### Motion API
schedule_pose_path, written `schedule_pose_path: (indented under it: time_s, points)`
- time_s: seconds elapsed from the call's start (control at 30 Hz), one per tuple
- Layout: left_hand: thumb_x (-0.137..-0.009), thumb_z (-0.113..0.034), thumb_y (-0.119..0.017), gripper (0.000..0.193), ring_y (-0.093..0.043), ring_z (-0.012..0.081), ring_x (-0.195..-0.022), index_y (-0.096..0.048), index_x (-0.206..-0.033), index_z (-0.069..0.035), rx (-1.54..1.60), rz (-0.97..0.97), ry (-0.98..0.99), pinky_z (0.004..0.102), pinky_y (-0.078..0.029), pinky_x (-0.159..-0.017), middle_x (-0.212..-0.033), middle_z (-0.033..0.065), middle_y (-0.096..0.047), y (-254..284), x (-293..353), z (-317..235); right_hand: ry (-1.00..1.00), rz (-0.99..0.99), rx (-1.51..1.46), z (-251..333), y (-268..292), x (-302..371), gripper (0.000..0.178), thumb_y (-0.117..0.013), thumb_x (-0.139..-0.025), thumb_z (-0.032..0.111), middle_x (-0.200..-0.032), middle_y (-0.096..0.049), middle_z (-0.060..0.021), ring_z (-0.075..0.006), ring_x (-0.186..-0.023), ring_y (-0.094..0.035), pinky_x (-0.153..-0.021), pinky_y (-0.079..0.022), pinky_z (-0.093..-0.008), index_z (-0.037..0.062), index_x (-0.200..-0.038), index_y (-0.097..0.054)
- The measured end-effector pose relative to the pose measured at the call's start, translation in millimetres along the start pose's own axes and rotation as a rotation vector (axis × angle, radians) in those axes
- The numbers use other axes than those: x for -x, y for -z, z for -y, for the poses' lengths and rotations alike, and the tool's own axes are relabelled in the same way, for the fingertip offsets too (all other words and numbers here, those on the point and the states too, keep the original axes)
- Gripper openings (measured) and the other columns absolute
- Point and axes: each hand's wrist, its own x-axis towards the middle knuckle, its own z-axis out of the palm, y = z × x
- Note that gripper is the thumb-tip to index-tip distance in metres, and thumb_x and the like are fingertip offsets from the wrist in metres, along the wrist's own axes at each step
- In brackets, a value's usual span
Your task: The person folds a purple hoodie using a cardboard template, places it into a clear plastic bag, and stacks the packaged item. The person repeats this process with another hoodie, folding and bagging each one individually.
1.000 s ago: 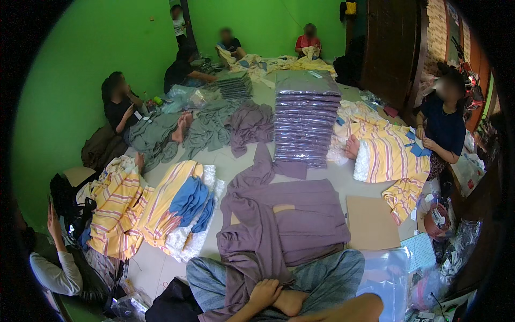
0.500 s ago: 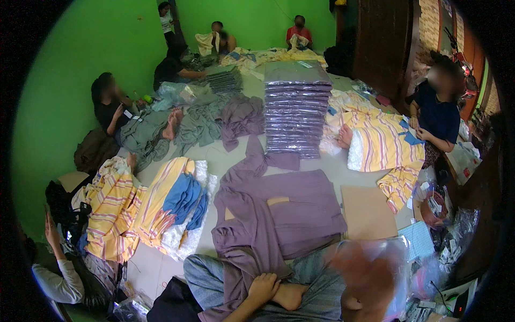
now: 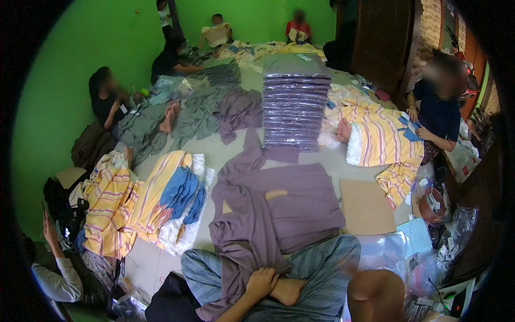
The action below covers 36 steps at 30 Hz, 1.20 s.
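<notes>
My left hand (image 3: pixel 261 282) lies over my lap, its fingers loosely extended beside my bare foot (image 3: pixel 289 291) and touching the edge of a mauve long-sleeved garment (image 3: pixel 303 206). The garment is spread on the tiled floor, and one part of it drapes over my crossed leg. A tan board (image 3: pixel 277 193) shows through a gap in its middle. At the lower right, my right hand and arm (image 3: pixel 376 295) appear large and blurred close to the camera; the fingers cannot be made out. Near them lies a clear plastic bag (image 3: pixel 382 251).
A tall stack of plastic-wrapped mauve garments (image 3: pixel 292 107) stands beyond. Brown cardboard (image 3: pixel 366 206) lies to the right, near a light-blue perforated sheet (image 3: pixel 416 238) and a basket (image 3: pixel 432 206). Yellow striped garments (image 3: pixel 161 196) lie left. Several people sit around, handling cloth.
My right hand has drawn down and nearer the camera, uncovering the plastic bag. My left hand stays in place. At the back, a person has raised a cloth.
</notes>
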Motion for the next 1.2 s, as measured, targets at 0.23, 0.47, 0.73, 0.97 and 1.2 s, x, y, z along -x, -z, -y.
schedule_pose_path:
  time_s: [0.23,0.47,0.73,0.97,1.2]
  points:
    - [-0.077,-0.023,-0.051,0.018,-0.052,0.0268,-0.072,-0.047,-0.078,-0.006,-0.076,0.048,-0.041,0.0363,-0.042,-0.064,-0.072,0.0109,-0.052,-8,0,8,-0.052,0.034,0.313,12,11,6,0.065,-0.033,-0.085,0.045,-0.13,-0.026,-0.0211,-0.0297,-0.117,-0.031,-0.094,-0.028,-0.039,-0.0067,-0.124,-0.028]
    - [-0.076,-0.022,-0.051,0.017,-0.052,0.0257,-0.071,-0.047,-0.075,-0.006,-0.079,0.056,-0.04,0.0355,-0.043,-0.063,-0.07,0.009,-0.052,-7,0,7,0.034,-0.121,0.111,6,-4,17,0.065,-0.034,-0.084,0.045,-0.13,-0.021,-0.0198,-0.029,-0.118,-0.027,-0.095,-0.026,-0.0405,-0.0047,-0.125,-0.023]
    - [-0.077,-0.023,-0.051,0.018,-0.052,0.0265,-0.069,-0.048,-0.076,-0.006,-0.057,0.04,-0.043,0.0362,-0.043,-0.062,-0.07,0.0102,-0.053,-13,1,11,0.378,-1.101,0.203,19,3,32,0.066,-0.034,-0.082,0.045,-0.131,-0.015,-0.0183,-0.0282,-0.119,-0.021,-0.095,-0.025,-0.0422,-0.0024,-0.125,-0.017]
    - [-0.077,-0.024,-0.051,0.018,-0.053,0.0246,-0.069,-0.048,-0.075,-0.007,-0.114,0.047,-0.059,0.0345,-0.044,-0.061,-0.07,0.0088,-0.053,-13,1,11,0.143,-0.28,0.072,17,-14,29,0.067,-0.034,-0.081,0.045,-0.131,-0.009,-0.017,-0.0275,-0.119,-0.016,-0.096,-0.023,-0.0437,-0.0005,-0.125,-0.012]
    - [-0.076,-0.024,-0.052,0.018,-0.053,0.025,-0.07,-0.048,-0.075,-0.006,-0.064,0.017,-0.053,0.0347,-0.044,-0.061,-0.07,0.0088,-0.052,-15,2,12,0.29,-0.635,0.041,52,4,44,0.069,-0.034,-0.08,0.044,-0.131,-0.004,-0.0158,-0.0268,-0.12,-0.011,-0.096,-0.021,-0.0451,0.0015,-0.126,-0.007]
